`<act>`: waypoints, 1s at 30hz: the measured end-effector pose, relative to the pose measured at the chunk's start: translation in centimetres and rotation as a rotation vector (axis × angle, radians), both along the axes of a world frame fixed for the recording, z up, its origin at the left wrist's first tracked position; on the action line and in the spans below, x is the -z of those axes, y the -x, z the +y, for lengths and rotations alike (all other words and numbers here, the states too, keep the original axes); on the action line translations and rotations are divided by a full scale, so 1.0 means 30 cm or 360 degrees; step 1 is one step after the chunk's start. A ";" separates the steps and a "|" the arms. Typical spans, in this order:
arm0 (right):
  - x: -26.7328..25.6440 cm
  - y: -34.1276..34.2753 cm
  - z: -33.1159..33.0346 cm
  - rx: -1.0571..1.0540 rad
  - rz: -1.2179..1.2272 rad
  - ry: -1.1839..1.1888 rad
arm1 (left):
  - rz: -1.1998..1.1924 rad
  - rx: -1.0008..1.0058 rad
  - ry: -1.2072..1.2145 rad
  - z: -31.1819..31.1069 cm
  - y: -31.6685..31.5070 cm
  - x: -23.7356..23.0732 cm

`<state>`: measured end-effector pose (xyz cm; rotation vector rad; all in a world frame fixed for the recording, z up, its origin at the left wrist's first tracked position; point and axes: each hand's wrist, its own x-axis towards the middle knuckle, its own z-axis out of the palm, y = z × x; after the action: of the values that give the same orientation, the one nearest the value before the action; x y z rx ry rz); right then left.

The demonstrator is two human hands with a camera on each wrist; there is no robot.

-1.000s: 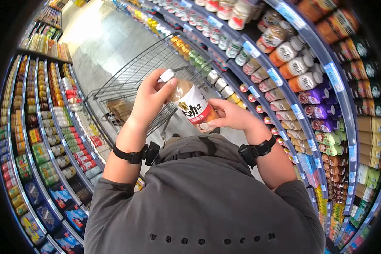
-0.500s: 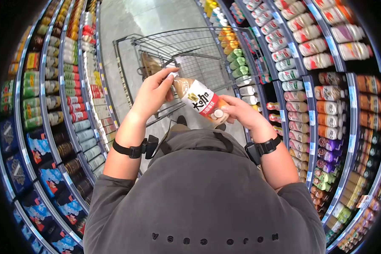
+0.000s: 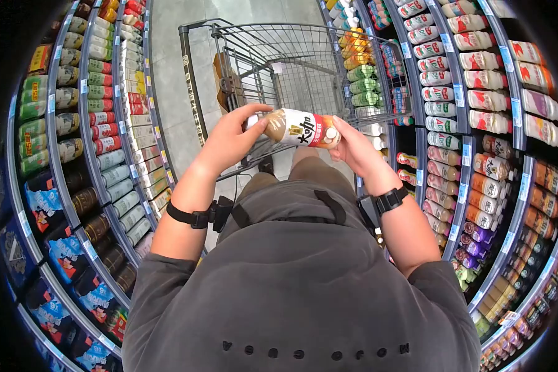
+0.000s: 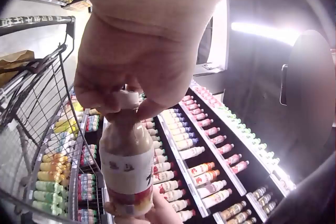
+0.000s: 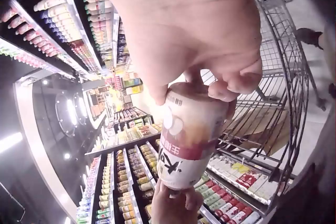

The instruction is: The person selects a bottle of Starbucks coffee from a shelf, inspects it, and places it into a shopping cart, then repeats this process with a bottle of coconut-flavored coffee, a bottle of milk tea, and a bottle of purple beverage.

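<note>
A bottle point(image 3: 302, 128) with a white, red and orange label lies almost level between both hands in the head view. The left hand point(image 3: 234, 137) pinches it at the white cap and neck; the right hand point(image 3: 356, 150) grips its base end. From the left wrist, the thumb and fingers of the left hand point(image 4: 137, 66) close round the cap above the bottle point(image 4: 127, 169). In the right wrist view the right hand point(image 5: 197, 45) holds the base of the bottle point(image 5: 190, 134), its label facing that camera.
A wire shopping cart point(image 3: 291, 62) stands just beyond the hands, with a brown cardboard piece point(image 3: 224, 80) at its left. Shelves of cans and cartons point(image 3: 108, 118) line the left side, and shelves of bottles point(image 3: 440, 93) the right. Grey floor point(image 3: 167, 74) runs between them.
The bottle has turned from a steep slant to nearly level, both hands keeping hold of its ends. The view has shifted, and the cart now appears further right and closer to upright.
</note>
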<state>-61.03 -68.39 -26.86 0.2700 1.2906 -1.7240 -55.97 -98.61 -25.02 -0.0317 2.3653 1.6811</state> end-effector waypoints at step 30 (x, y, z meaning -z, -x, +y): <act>1.145 0.433 -0.057 -0.1063 -0.0956 -0.0363 | -0.1098 0.0510 0.0904 0.391 0.418 1.032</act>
<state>-74.03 -70.11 -61.20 0.3968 0.9666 -0.8383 -68.51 -86.89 -55.99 -0.2672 2.0643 0.6601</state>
